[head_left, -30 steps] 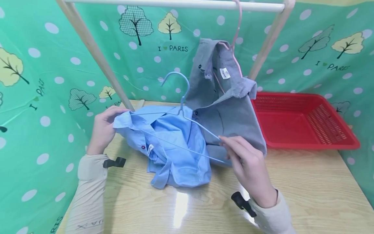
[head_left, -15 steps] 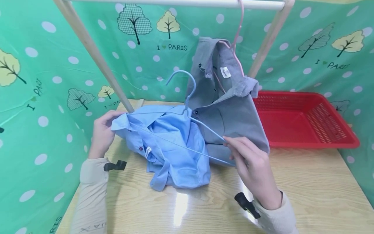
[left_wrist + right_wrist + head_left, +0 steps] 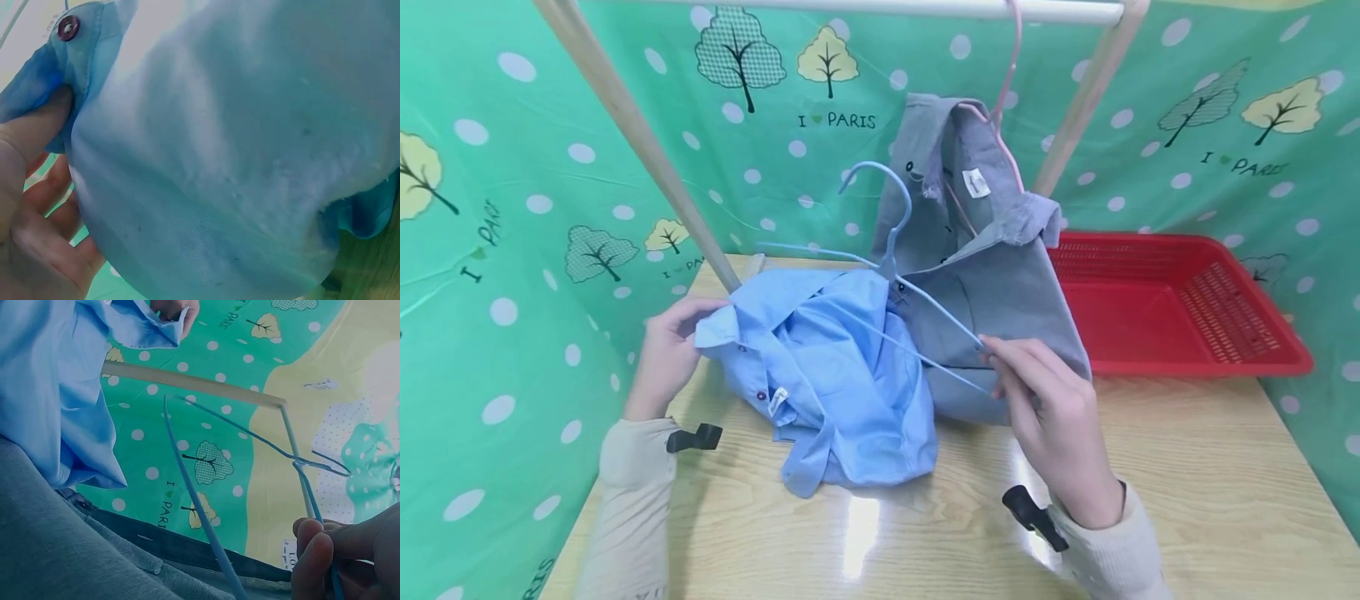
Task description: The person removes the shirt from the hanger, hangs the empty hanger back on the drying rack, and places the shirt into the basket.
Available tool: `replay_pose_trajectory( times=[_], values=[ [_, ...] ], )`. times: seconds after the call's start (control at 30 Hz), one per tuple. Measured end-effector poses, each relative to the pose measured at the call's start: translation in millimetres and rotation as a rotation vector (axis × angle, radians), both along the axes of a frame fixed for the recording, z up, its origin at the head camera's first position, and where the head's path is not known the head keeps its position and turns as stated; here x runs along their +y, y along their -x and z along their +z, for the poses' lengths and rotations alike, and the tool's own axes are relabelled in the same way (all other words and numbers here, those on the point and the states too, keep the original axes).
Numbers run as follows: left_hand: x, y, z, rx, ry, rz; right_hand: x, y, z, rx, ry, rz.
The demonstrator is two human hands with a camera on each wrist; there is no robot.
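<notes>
My left hand [image 3: 670, 354] pinches the collar area of a light blue shirt [image 3: 857, 400], which lies bunched on the table. In the left wrist view, the thumb [image 3: 47, 122] presses the cloth near a dark button [image 3: 69, 28]. Between finger and thumb, my right hand [image 3: 1052, 408] grips the right arm of a thin blue clothes hanger [image 3: 889, 265]. The hanger tilts above the shirt with its hook up. Its left end sticks out past the shirt; the right wrist view shows the hanger [image 3: 197, 500] apart from the blue cloth.
A grey shirt [image 3: 1000, 308] hangs on a pink hanger [image 3: 1017, 50] from the white rail [image 3: 850, 7], right behind the blue hanger. Wooden posts [image 3: 647, 158] hold the rail. A red basket [image 3: 1195, 368] stands at the back right of the table [image 3: 970, 542].
The blue hanger's left end has come out of the shirt's collar area and risen above the cloth. The right hand has shifted slightly right; the left hand keeps its hold on the shirt.
</notes>
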State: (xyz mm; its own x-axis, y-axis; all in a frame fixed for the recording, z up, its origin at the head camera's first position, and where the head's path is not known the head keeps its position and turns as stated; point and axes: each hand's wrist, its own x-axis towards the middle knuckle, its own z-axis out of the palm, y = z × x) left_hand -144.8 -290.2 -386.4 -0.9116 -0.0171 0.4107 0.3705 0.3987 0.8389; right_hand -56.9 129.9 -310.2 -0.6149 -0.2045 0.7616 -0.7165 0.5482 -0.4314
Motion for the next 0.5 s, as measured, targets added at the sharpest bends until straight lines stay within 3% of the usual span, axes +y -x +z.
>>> replay_pose_trajectory(
  times=[0.27, 0.5],
  values=[
    [14.6, -3.7, -5.3, 0.023, 0.097, -0.145, -4, 3.5, 2.1, -0.019, 0.000, -0.008],
    [29.6, -6.6, -15.8, 0.008, 0.221, -0.189, -5, 9.1, 2.8, -0.021, 0.007, -0.017]
  ],
)
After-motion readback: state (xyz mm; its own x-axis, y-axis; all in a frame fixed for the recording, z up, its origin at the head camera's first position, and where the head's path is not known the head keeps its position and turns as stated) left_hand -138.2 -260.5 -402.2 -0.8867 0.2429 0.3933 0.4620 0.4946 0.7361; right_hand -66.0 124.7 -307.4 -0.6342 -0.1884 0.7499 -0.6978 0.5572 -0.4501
